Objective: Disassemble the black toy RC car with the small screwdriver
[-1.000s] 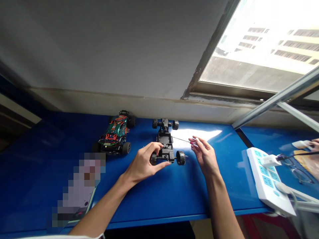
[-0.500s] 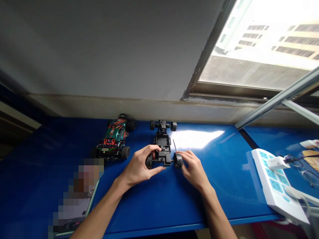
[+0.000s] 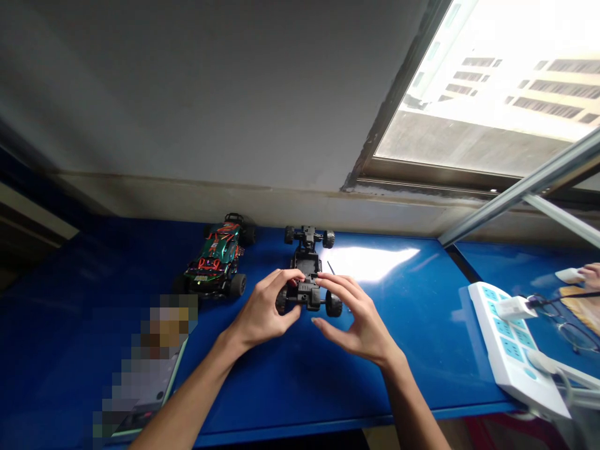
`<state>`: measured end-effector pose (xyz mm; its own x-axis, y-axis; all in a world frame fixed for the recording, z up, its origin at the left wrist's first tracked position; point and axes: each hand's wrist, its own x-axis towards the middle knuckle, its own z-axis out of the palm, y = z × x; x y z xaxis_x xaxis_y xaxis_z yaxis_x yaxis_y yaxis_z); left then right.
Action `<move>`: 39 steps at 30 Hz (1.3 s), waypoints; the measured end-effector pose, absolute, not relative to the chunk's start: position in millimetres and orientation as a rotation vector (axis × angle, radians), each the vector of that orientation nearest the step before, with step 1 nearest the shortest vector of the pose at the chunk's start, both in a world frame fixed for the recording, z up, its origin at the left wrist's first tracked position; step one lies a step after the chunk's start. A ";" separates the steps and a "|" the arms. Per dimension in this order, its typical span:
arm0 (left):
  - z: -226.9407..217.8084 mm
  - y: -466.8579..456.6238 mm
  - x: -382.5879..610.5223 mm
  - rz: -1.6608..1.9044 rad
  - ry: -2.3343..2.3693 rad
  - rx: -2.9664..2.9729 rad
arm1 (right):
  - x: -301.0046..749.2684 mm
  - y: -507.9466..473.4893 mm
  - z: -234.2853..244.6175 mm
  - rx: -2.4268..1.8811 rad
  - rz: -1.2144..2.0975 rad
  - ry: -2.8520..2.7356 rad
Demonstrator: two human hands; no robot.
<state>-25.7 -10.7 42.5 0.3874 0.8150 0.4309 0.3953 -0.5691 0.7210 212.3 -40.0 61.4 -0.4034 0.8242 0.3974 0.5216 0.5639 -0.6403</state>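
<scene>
A pixelated object (image 3: 154,350) lies at the bench's (image 3: 422,337) left edge; beyond it stands one finished model car (image 3: 214,259) with a green-and-red shell. Next to it is one bare black chassis (image 3: 307,272), lying lengthwise on the bench near the wall, all four wheels on; that makes two model cars. The left hand (image 3: 260,315) curls around the chassis's near end by the left rear wheel, fingers over the top and thumb underneath, as it did a second ago. The right hand (image 3: 359,322) has changed; half a second ago it was closed at the right rear wheel, and now it hangs spread wide, thumb well apart and fingertips on the near end, clasping nothing I can see. One thin dark shaft (image 3: 330,267) shows just beyond those fingers; whether they touch it I cannot tell. Further right lie one white power strip (image 3: 510,350), one pair of glasses (image 3: 569,331) and another person's hand (image 3: 591,274).
</scene>
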 end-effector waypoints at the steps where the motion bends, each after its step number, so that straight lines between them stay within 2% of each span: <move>1: 41.3 -10.5 -25.7 1.098 1.025 2.134 | 207.7 -39.5 65.3 -1.087 0.537 -2.170; 9: 37.4 -9.9 -23.1 1.268 1.015 2.080 | 187.0 -33.9 85.6 -1.270 0.509 -2.164; 17: 42.7 -13.7 -18.9 1.534 1.218 1.866 | 194.6 -18.0 76.8 -1.273 0.776 -1.425; 20: 42.4 -14.6 -16.1 1.347 1.231 1.744 | 195.2 -16.6 68.8 -1.137 0.882 -1.133; 23: 38.6 -13.5 -10.3 1.104 1.041 1.526 | 184.7 -20.5 60.3 -0.901 1.016 -0.875; 26: 34.8 -12.1 -3.7 1.120 0.763 1.192 | 166.9 -27.9 51.0 -0.743 1.239 -0.721; 30: 39.9 -11.9 0.2 1.198 0.610 0.911 | 146.7 -36.1 35.8 -0.691 1.432 -0.687; 35: 52.6 -11.9 -4.5 1.290 0.715 0.738 | 140.9 -36.6 20.5 -0.687 1.632 -0.701; 39: 53.6 -8.6 -10.9 1.321 0.809 0.740 | 146.4 -32.8 17.0 -0.795 1.651 -0.801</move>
